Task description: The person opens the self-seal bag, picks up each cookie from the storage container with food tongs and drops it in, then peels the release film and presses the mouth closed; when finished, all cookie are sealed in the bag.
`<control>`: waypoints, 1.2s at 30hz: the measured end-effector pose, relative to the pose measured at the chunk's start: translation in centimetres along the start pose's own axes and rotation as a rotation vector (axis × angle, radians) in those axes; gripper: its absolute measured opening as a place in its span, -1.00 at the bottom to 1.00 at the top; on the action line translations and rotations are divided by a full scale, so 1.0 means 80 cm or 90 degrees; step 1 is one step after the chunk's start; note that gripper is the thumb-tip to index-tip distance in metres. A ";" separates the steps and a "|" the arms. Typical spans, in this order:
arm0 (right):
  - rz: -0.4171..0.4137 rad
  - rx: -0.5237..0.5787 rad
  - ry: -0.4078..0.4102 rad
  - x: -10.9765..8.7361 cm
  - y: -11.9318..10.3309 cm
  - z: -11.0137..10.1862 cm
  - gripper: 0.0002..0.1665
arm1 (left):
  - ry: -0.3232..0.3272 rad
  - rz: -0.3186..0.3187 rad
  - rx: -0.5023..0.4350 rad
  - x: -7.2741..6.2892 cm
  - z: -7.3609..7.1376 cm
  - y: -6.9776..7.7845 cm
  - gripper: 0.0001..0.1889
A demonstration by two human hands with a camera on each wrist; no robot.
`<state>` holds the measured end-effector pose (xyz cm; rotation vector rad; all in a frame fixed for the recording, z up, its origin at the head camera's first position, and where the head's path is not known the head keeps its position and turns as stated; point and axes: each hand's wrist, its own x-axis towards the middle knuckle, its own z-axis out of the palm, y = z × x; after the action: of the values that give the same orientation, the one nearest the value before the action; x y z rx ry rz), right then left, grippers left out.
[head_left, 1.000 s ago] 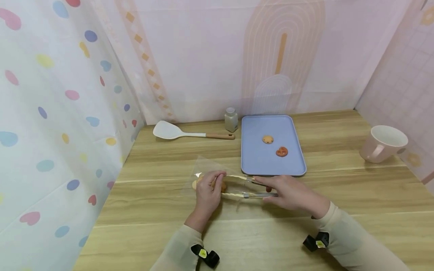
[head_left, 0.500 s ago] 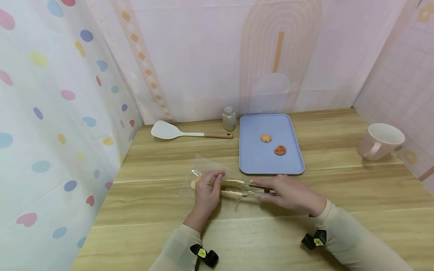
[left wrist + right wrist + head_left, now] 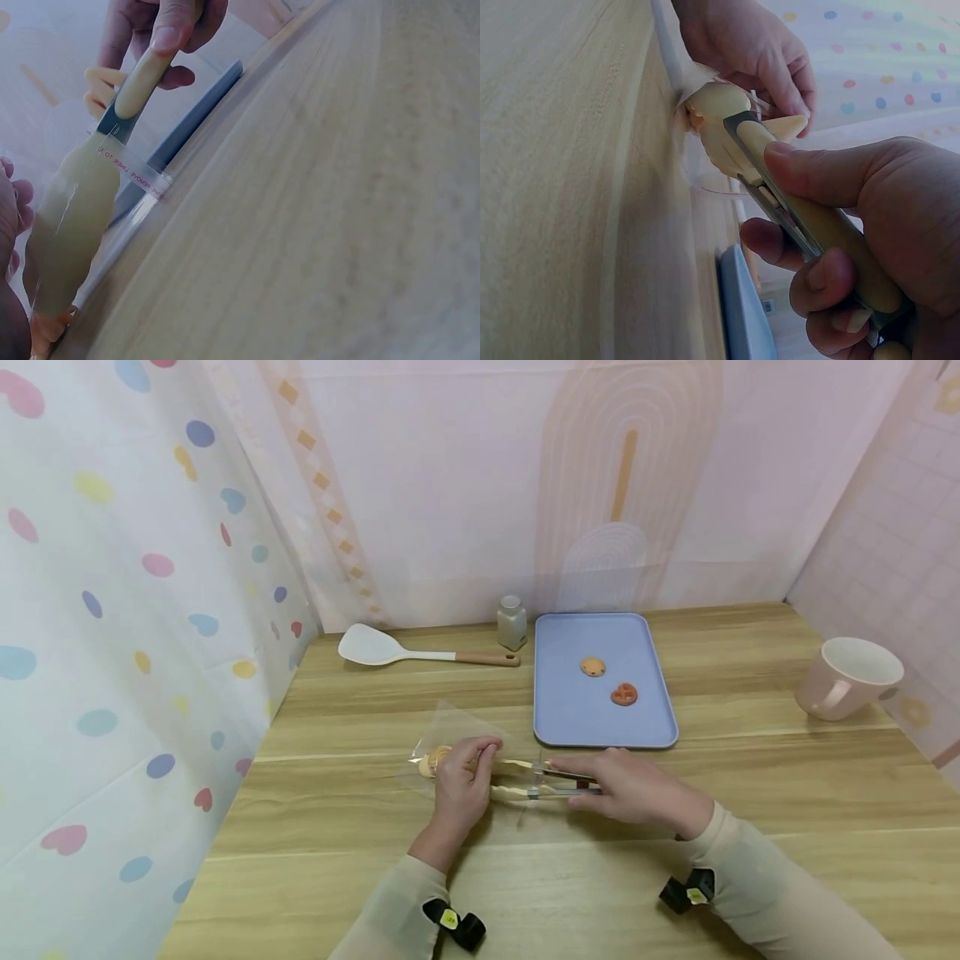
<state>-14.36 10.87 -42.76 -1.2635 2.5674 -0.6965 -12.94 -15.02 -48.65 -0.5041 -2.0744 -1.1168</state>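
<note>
A clear plastic bag (image 3: 456, 720) lies low over the table, with biscuit-like pieces (image 3: 429, 763) visible inside beyond the left hand. My left hand (image 3: 462, 783) pinches the bag by its open end, fingertips raised at the upper edge. In my right hand (image 3: 641, 789) is a pair of metal tongs (image 3: 817, 232) with cream tips and handle covers, thumb on one arm and fingers curled under the other. The cream tips (image 3: 75, 217) reach into the bag's mouth, spread apart in the head view. Whether they touch a biscuit is hidden by the left hand.
Behind the right hand stands a blue tray (image 3: 603, 727) bearing a round biscuit (image 3: 592, 667) and a pretzel-shaped one (image 3: 624, 694). A white spatula (image 3: 371, 646) with wooden handle and a small jar (image 3: 512, 625) are at the back. A pink mug (image 3: 846, 678) stands far right.
My right hand has shifted slightly left, carrying the tongs deeper into the bag. More of the biscuit pieces now shows left of my left hand, which has stayed nearly still.
</note>
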 end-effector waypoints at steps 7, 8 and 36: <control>0.006 -0.001 0.009 -0.024 0.000 -0.012 -0.34 | -0.004 -0.014 0.023 0.000 -0.001 0.000 -0.90; 0.009 0.000 0.009 -0.029 0.000 -0.014 -0.34 | -0.005 -0.014 0.025 0.000 -0.001 0.000 -0.89; 0.059 0.021 0.192 -0.104 0.051 -0.061 -0.28 | -0.011 -0.034 0.028 0.001 -0.002 0.002 -0.90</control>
<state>-13.88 21.15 -40.82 -1.0925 2.8145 -0.9720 -12.86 -15.07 -48.43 -0.4419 -2.1336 -1.0987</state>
